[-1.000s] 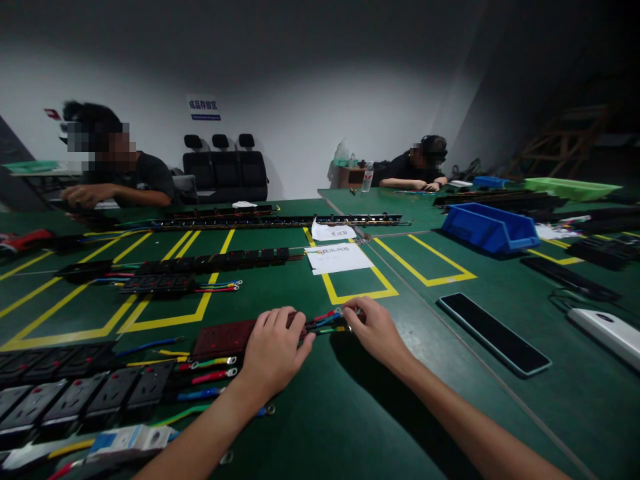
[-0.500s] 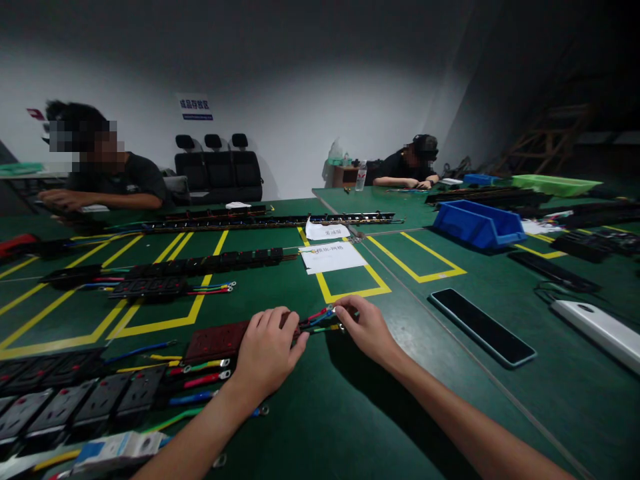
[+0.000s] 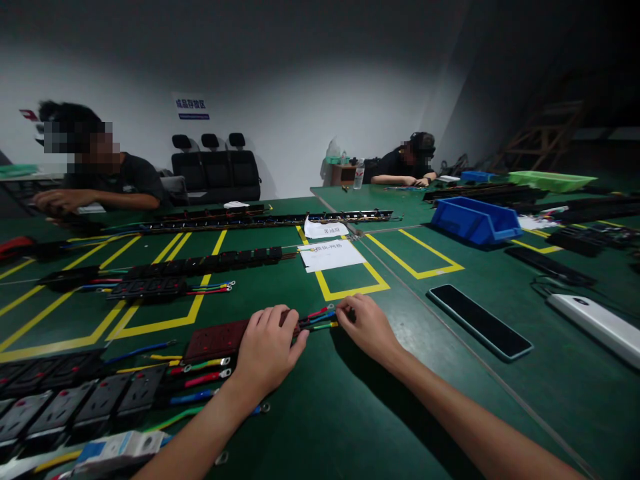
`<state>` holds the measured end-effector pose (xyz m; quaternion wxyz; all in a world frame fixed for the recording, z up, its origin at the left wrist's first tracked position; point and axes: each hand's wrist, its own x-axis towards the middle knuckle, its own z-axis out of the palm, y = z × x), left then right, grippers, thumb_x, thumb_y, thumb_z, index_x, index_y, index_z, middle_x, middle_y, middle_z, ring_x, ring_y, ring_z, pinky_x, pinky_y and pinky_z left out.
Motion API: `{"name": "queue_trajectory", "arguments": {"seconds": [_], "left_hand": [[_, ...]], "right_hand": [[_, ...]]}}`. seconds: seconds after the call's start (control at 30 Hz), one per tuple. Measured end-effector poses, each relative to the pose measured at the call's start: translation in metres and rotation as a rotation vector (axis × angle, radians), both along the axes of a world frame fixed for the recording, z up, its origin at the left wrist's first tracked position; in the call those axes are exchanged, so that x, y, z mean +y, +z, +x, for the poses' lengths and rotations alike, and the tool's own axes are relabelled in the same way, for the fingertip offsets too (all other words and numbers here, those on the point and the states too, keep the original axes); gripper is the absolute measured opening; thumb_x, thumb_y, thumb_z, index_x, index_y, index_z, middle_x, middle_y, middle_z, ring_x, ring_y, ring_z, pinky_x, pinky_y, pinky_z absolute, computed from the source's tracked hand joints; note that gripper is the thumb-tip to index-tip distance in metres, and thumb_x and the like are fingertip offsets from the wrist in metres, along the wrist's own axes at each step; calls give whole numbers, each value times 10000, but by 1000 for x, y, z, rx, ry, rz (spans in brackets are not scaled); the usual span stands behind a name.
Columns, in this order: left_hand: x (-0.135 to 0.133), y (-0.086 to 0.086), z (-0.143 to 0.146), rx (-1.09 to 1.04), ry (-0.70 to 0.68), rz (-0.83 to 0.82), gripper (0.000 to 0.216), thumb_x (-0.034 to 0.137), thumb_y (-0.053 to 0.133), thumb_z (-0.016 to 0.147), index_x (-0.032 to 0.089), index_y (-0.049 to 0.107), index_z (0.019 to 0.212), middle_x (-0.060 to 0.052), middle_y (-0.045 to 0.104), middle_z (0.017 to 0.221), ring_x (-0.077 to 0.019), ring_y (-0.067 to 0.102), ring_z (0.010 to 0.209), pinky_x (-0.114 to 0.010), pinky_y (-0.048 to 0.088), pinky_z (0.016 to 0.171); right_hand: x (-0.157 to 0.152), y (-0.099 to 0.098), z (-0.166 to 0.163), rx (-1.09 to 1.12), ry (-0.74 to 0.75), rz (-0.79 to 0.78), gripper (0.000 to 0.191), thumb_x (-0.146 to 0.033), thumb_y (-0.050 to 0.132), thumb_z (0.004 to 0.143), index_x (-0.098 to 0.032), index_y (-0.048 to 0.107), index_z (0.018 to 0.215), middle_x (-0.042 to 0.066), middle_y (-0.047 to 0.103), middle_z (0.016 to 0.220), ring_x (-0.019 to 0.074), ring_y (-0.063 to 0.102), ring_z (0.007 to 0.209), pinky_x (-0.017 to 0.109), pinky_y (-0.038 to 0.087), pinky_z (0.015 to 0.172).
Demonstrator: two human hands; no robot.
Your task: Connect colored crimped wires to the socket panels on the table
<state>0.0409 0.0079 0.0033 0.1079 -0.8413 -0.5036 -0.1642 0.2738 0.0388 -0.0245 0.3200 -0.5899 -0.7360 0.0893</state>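
A dark red socket module (image 3: 213, 339) lies on the green table. My left hand (image 3: 270, 343) rests over its right end, with the fingers curled round it. Red, blue and green-yellow wires (image 3: 320, 319) come out from beneath that hand toward the right. At their ends my right hand (image 3: 364, 325) has thumb and forefinger pinched on a wire tip. The red wire's ring terminal (image 3: 330, 307) shows just left of those fingers; the other tips are hidden by them. Nearer to me on the left lie black socket strips (image 3: 100, 400) with coloured leads and ring terminals.
A phone (image 3: 480, 322) and a white power bank (image 3: 597, 330) lie to the right. Beyond them stands a blue bin (image 3: 475, 221). Paper sheets (image 3: 333, 257) and more black strips (image 3: 205, 261) lie farther back. Two people work across the table.
My right hand's fingertips have shifted slightly at the wire ends, leaving the red wire's terminal outside them. My left hand stays on the red module. The view has moved slightly.
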Motion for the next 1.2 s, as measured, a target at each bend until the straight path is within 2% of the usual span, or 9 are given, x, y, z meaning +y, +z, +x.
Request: {"name": "queue_trajectory", "arguments": {"seconds": [0.17,0.37,0.6,0.87,1.07,1.2], "left_hand": [[1,0,0,-9,-9,10,304,399,504,980,173,631,1140,-130,649,1158,-297,596,1070,-485,475,934],[0,0,0,-20,-11,18,306,396,522,967,172,637,1140,-134,653,1160,-304,599,1088,-484,471,945],[0,1,0,-1,0,-5,294,389,507,981,184,632,1150,-123,648,1156,-294,596,1082,-471,472,936],[1,0,0,-13,1,-4,308,404,501,984,182,632,1151,-123,649,1157,-295,600,1078,-477,477,932],[0,0,0,-23,-7,7,303,405,503,983,186,633,1146,-118,651,1151,-288,602,1070,-472,481,927],[1,-1,0,-19,-5,13,290,400,511,980,189,637,1134,-115,653,1136,-287,604,1056,-471,481,922]], "right_hand": [[-1,4,-1,54,-29,16,238,-333,534,964,-210,718,877,65,680,880,222,607,872,340,433,792],[-7,6,-9,216,79,66,220,-296,535,973,-200,724,914,60,687,888,201,619,838,320,461,765],[-13,11,-13,361,161,62,231,-350,579,953,-205,745,1022,53,692,897,167,605,741,293,473,690],[-5,3,-7,244,22,40,191,-319,566,942,-198,711,968,58,683,925,191,615,815,309,457,722],[-1,-3,-1,54,-7,37,135,-260,597,893,-209,649,779,30,646,790,196,587,785,309,402,697],[0,-5,0,30,8,50,134,-235,586,880,-213,663,772,31,658,772,200,588,781,316,403,710]]}}
